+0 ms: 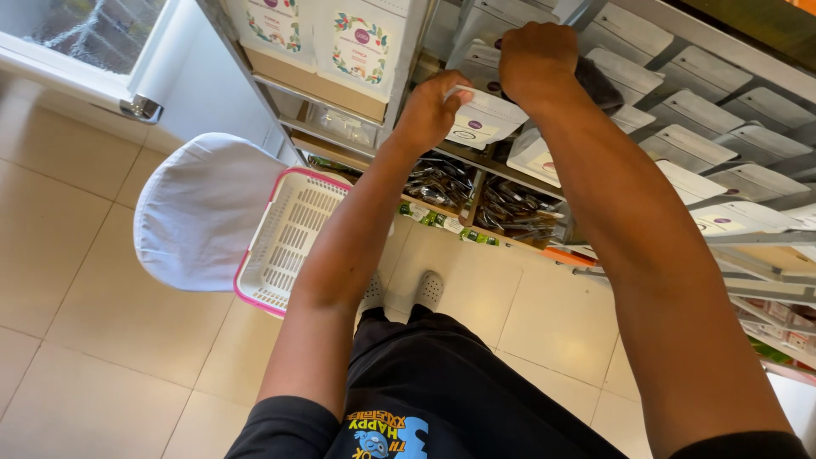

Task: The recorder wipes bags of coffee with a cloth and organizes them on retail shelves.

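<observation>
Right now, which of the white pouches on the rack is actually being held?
The white pouch at the rack's left end, gripped by the left hand; the others hang untouched.

A white pouch with a round purple label [482, 119] sits between the fingers [450, 92]. More white pouches [705, 110] hang to their right; floral-printed white boxes [361, 42] stand left; dark glossy packets [442, 183] lie below.
</observation>
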